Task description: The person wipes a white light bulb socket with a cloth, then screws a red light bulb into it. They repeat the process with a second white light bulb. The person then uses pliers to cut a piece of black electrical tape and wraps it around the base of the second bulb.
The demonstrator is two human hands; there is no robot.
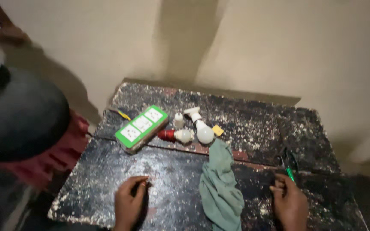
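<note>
The left hand [129,203] rests at the lower centre-left of the frame on the dark, white-speckled table [253,124]. Its fingers [141,183] are curled inward, and a small dark item sits at the fingertips; what it is cannot be told, nor whether it is gripped.

The right hand [288,201] lies at the lower right of the frame, near the front edge of the table. Its fingers are bent and closed around the lower end of a green-handled tool [289,173], which points up and away from the hand. Just above the tool, a pair of dark scissors [288,159] lies flat on the table.

Between the two hands, a crumpled green cloth [220,188] runs from the centre of the table down to its front edge, touching neither hand.

In the centre of the frame, beyond the cloth:
- A green and white socket box [142,127] lies diagonally.
- A red-based bulb [176,136] lies on its side, just right of the box.
- A white bulb [202,128] lies on its side beside it, its globe close to the top of the cloth.
- A small white cap [178,119] stands behind the red-based bulb.
- A small yellow piece [218,130] lies just right of the white bulb.
</note>
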